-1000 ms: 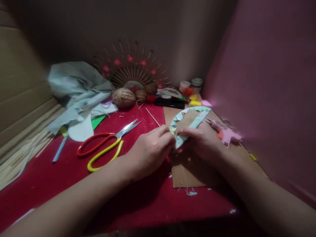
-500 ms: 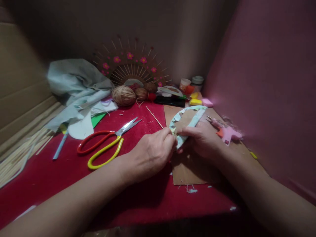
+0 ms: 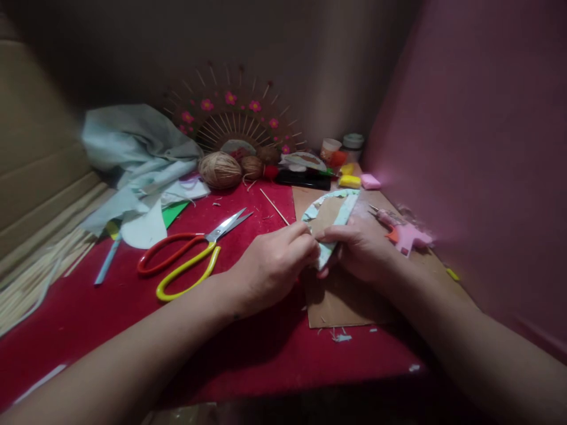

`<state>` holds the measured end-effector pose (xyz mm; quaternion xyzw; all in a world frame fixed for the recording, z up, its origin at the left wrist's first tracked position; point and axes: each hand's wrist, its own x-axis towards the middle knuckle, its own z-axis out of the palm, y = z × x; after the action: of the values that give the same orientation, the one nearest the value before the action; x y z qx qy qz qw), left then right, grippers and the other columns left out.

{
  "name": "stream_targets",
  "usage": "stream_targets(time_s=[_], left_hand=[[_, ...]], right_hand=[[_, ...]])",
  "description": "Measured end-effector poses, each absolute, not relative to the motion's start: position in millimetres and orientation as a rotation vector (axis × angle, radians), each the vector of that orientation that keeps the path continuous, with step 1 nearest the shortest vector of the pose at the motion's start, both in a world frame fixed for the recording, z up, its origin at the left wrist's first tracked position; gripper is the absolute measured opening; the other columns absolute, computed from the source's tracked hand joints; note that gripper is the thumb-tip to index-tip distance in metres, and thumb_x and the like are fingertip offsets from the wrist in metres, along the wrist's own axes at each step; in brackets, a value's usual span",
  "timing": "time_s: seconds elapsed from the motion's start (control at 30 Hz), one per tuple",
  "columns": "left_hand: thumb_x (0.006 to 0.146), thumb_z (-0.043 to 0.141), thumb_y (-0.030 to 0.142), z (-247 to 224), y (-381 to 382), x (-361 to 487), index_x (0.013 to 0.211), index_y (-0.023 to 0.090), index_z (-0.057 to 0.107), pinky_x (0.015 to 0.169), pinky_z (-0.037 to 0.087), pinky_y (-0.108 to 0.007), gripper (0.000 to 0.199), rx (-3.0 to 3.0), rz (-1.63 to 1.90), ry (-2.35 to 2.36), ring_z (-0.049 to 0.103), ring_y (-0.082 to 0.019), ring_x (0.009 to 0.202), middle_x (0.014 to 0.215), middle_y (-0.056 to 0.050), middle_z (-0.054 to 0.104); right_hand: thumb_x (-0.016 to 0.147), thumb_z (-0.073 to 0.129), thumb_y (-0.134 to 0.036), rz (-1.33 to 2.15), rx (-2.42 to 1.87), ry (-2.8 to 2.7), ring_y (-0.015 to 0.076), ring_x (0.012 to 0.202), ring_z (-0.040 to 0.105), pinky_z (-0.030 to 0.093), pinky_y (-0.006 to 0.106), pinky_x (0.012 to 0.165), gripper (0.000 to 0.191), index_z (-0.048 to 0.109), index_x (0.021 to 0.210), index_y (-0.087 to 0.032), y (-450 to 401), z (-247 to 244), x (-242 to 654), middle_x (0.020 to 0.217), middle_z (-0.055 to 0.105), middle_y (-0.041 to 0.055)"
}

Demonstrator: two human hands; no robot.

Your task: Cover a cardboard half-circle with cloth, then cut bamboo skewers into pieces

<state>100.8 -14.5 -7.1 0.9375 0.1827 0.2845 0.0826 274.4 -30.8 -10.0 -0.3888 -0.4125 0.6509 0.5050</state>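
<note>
While the right hand [image 3: 370,251] grips the cloth-edged cardboard piece [image 3: 330,215] above the brown cardboard sheet [image 3: 341,301], the left hand [image 3: 281,260] pinches its near edge, fingers curled, with the open scissors [image 3: 210,239] lying apart on the red cloth [image 3: 248,366]

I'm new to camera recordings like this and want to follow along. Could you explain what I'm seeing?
There is no robot here: these are a person's bare hands, seen by a camera worn on the head, looking forward and down. The left hand and right hand hold a curved brown piece edged in pale blue-green. Below it, a flat brown cardboard sheet lies on the red surface. Open scissors with one red and one yellow handle lie to the left, a pink glue gun to the right. Behind are a ball of beige twine and a flowered brown fan shape.
</note>
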Motion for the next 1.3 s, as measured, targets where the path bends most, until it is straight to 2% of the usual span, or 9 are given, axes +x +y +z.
stream_targets(time_s=[0.13, 0.3, 0.57, 0.73, 0.83, 0.9, 1.03, 1.13, 1.3], left_hand=[[0.086, 0.054, 0.01, -3, -15, 102, 0.082, 0.016, 0.052, 0.065, 0.042, -0.024, 0.007, 2.607, 0.995, 0.648, 0.05, -0.012, 0.072, 0.081, -0.001, 0.052], [0.074, 0.07, 0.008, 2, -16, 103, 0.078, 0.017, 0.05, 0.06, 0.037, -0.021, 0.022, 2.478, 0.986, 0.828, 0.046, -0.01, 0.067, 0.075, 0.004, 0.048], [0.068, 0.076, 0.015, 2, -12, 102, 0.068, 0.017, 0.049, 0.055, 0.032, -0.022, 0.027, 2.501, 0.852, 0.852, 0.044, -0.01, 0.062, 0.068, 0.005, 0.05], [0.064, 0.077, 0.014, 6, -13, 105, 0.062, 0.016, 0.052, 0.053, 0.032, -0.021, 0.025, 2.274, 0.841, 0.938, 0.047, -0.01, 0.059, 0.063, 0.005, 0.052], [0.066, 0.074, 0.013, 5, -13, 106, 0.061, 0.015, 0.053, 0.052, 0.034, -0.02, 0.022, 2.018, 0.817, 0.948, 0.048, -0.008, 0.056, 0.058, 0.006, 0.052], [0.068, 0.073, 0.016, 3, -11, 106, 0.061, 0.015, 0.053, 0.05, 0.034, -0.019, 0.022, 1.926, 0.827, 0.937, 0.047, -0.008, 0.055, 0.057, 0.006, 0.051], [0.074, 0.069, 0.026, 3, -7, 105, 0.069, 0.015, 0.059, 0.053, 0.038, -0.02, 0.016, 1.899, 0.942, 0.872, 0.05, -0.009, 0.059, 0.063, 0.004, 0.056], [0.082, 0.06, 0.024, 9, -5, 103, 0.078, 0.013, 0.063, 0.057, 0.042, -0.02, 0.012, 1.828, 1.049, 0.828, 0.052, -0.009, 0.061, 0.068, 0.001, 0.06], [0.084, 0.058, 0.025, 10, -1, 97, 0.072, 0.013, 0.06, 0.051, 0.04, -0.018, 0.017, 1.536, 0.998, 0.819, 0.052, -0.007, 0.053, 0.061, 0.002, 0.058]], right_hand=[[0.062, 0.062, -0.009, 1.595, -0.914, -0.99, 0.0178, 0.044, 0.061, 0.055, 0.03, 0.036, 0.013, 0.063, 0.075, -0.011, -31, -9, 275, 0.059, 0.065, 0.004], [0.063, 0.063, -0.01, 1.602, -0.901, -1.017, 0.0182, 0.044, 0.06, 0.055, 0.032, 0.036, 0.015, 0.062, 0.077, -0.013, -31, -10, 276, 0.059, 0.064, 0.0024], [0.065, 0.06, -0.011, 1.584, -0.988, -1.131, 0.0175, 0.043, 0.058, 0.052, 0.031, 0.036, 0.019, 0.065, 0.083, -0.015, -40, -8, 272, 0.059, 0.065, 0.002], [0.065, 0.061, -0.014, 1.599, -1.017, -1.138, 0.0169, 0.042, 0.057, 0.052, 0.03, 0.037, 0.009, 0.064, 0.074, -0.016, -39, -6, 273, 0.052, 0.062, 0.0012], [0.065, 0.063, -0.015, 1.573, -1.013, -1.106, 0.0163, 0.044, 0.056, 0.052, 0.03, 0.038, 0.001, 0.062, 0.066, -0.016, -38, -4, 273, 0.053, 0.061, 0.0022], [0.065, 0.063, -0.015, 1.557, -1.009, -1.089, 0.0166, 0.046, 0.057, 0.052, 0.03, 0.039, 0.002, 0.061, 0.064, -0.016, -38, -3, 273, 0.056, 0.062, 0.0026], [0.065, 0.063, -0.015, 1.539, -0.999, -1.073, 0.0169, 0.048, 0.058, 0.052, 0.03, 0.038, 0.01, 0.063, 0.075, -0.016, -40, 1, 271, 0.062, 0.063, 0.0016], [0.066, 0.063, -0.017, 1.531, -0.981, -1.075, 0.0167, 0.049, 0.058, 0.052, 0.029, 0.039, 0.017, 0.061, 0.083, -0.018, -41, 2, 270, 0.064, 0.063, 0.0009], [0.066, 0.065, -0.018, 1.479, -0.979, -1.026, 0.0163, 0.047, 0.058, 0.052, 0.029, 0.041, 0.014, 0.062, 0.08, -0.018, -37, 1, 272, 0.062, 0.065, 0.0017]])
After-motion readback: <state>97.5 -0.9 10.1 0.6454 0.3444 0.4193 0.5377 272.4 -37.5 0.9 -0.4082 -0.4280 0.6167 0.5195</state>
